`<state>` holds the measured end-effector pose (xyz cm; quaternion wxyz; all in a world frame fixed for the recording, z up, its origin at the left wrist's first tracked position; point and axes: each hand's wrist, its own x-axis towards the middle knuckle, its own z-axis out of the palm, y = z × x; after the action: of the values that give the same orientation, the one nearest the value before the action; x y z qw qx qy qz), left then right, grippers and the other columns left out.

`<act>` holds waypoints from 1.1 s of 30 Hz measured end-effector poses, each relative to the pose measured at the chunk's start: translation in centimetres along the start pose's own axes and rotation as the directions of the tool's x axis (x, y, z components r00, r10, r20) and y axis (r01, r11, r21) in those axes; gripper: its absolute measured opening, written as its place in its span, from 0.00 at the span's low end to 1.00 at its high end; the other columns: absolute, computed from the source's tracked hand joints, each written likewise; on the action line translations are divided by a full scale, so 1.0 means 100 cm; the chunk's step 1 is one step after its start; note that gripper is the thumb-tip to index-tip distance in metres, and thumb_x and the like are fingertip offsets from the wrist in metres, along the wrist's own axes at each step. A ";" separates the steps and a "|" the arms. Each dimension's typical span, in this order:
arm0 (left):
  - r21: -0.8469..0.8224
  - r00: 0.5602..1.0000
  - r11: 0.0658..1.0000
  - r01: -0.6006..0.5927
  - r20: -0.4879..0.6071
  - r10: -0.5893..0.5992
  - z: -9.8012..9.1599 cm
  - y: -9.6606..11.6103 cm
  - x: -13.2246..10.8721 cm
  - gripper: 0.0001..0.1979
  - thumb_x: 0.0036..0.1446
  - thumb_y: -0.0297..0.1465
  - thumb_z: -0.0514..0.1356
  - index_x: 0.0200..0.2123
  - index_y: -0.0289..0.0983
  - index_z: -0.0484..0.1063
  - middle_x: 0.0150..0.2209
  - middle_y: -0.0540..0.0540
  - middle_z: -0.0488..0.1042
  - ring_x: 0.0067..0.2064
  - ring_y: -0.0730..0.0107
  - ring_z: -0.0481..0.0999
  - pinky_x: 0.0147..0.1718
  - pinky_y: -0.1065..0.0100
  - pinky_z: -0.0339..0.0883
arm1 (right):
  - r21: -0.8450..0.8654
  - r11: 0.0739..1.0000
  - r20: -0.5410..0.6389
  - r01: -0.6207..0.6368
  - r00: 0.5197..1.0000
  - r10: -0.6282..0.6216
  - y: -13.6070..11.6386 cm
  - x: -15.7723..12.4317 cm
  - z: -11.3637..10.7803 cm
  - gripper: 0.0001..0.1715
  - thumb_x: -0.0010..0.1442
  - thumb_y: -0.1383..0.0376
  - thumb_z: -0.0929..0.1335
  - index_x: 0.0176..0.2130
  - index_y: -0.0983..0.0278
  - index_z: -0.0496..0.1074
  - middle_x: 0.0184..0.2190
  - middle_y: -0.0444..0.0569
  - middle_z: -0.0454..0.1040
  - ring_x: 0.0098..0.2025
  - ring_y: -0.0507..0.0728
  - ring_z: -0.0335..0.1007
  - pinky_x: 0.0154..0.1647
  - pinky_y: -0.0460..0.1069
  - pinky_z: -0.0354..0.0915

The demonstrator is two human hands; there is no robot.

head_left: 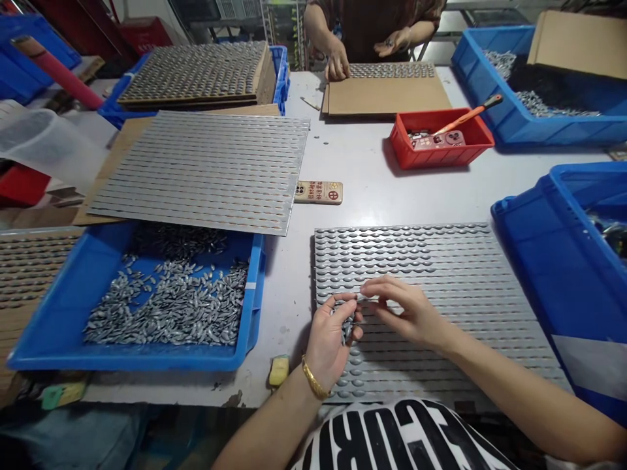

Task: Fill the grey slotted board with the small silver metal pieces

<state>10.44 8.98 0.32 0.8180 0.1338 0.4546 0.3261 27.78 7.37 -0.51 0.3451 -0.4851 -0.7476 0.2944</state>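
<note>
A grooved metal tray (pixel 465 274) lies in front of me, its rows filled with small silver oval pieces. My left hand (pixel 333 343), with a gold bracelet at the wrist, is cupped shut on a bunch of these silver pieces (pixel 347 323) over the tray's left part. My right hand (pixel 409 310) hovers just beside it, thumb and fingers pinched on one piece above a row. To the left, a blue bin (pixel 63 313) holds a loose heap of the same silver pieces (pixel 171 307).
An empty grooved tray (pixel 206 170) rests across the blue bin's far edge. Another person's hands (pixel 337 65) work at a cardboard-backed tray (pixel 386 94) across the table. A red box (pixel 441 140) with an orange-handled tool, a small tag (pixel 318 192), and blue bins (pixel 563 274) at the right.
</note>
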 end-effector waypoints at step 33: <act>0.078 0.996 0.994 0.075 0.040 -0.078 0.009 -0.008 -0.004 0.13 0.50 0.33 0.64 0.40 0.36 0.71 0.35 0.44 0.75 0.31 0.73 0.71 0.23 0.74 0.61 | -0.399 0.909 0.001 -0.122 0.991 0.133 0.037 -0.017 -0.003 0.11 0.63 0.71 0.61 0.43 0.63 0.70 0.37 0.51 0.71 0.37 0.56 0.69 0.36 0.49 0.67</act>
<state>11.36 8.16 0.67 0.8337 0.1546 0.4540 0.2738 30.44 7.17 -3.60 0.2087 -0.5886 -0.7634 0.1649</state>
